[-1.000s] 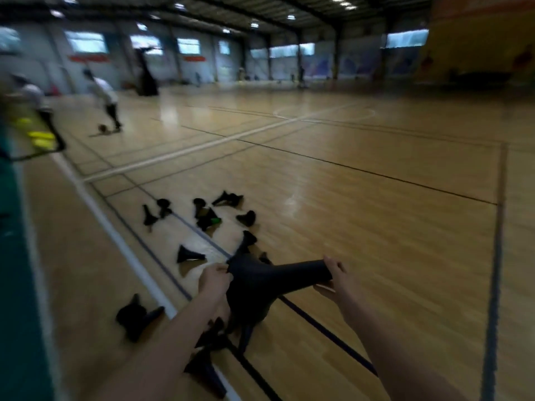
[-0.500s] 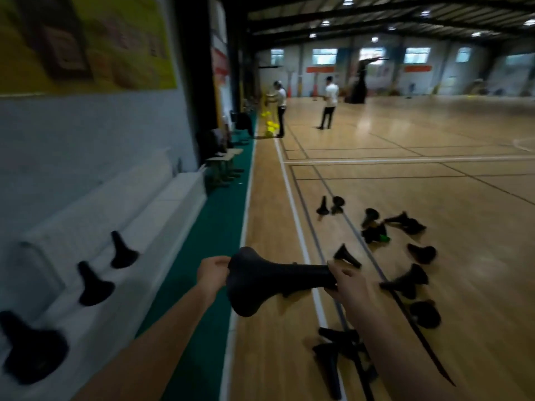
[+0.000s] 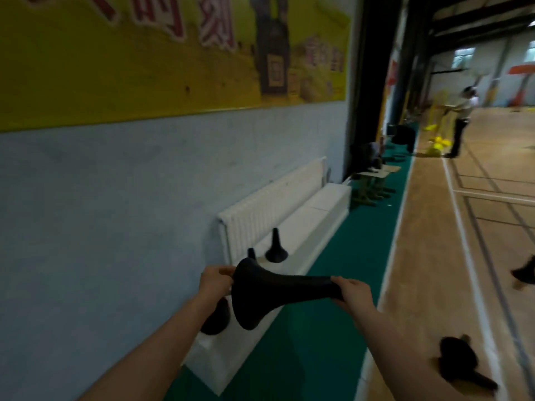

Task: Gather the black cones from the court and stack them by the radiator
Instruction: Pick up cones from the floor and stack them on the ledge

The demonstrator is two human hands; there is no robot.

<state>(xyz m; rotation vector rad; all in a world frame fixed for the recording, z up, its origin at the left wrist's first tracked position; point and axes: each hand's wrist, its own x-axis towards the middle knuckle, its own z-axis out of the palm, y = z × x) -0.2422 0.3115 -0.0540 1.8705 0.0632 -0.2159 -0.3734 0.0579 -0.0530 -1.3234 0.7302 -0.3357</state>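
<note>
I hold a black cone (image 3: 269, 290) sideways in front of me, base to the left, tip to the right. My left hand (image 3: 215, 282) grips the rim of its wide base and my right hand (image 3: 351, 293) grips the narrow end. Behind it a white radiator (image 3: 269, 206) runs along the wall above a white ledge (image 3: 315, 215). One black cone (image 3: 276, 247) stands upright on the ledge, a second (image 3: 251, 253) is mostly hidden behind the held cone, and a third (image 3: 215, 318) sits under my left forearm. More cones lie on the court, one at lower right (image 3: 460, 360) and one at the right edge (image 3: 525, 270).
A green strip (image 3: 362, 233) runs between ledge and wooden court. Small stools (image 3: 373, 183) stand past the ledge's far end beside a dark pillar (image 3: 373, 82). A person (image 3: 461, 123) stands far off by yellow objects. A yellow banner (image 3: 173, 47) covers the upper wall.
My view has swung left from the court to the wall, and I am closer to the ledge. Both hands still hold the cone sideways, now over the ledge.
</note>
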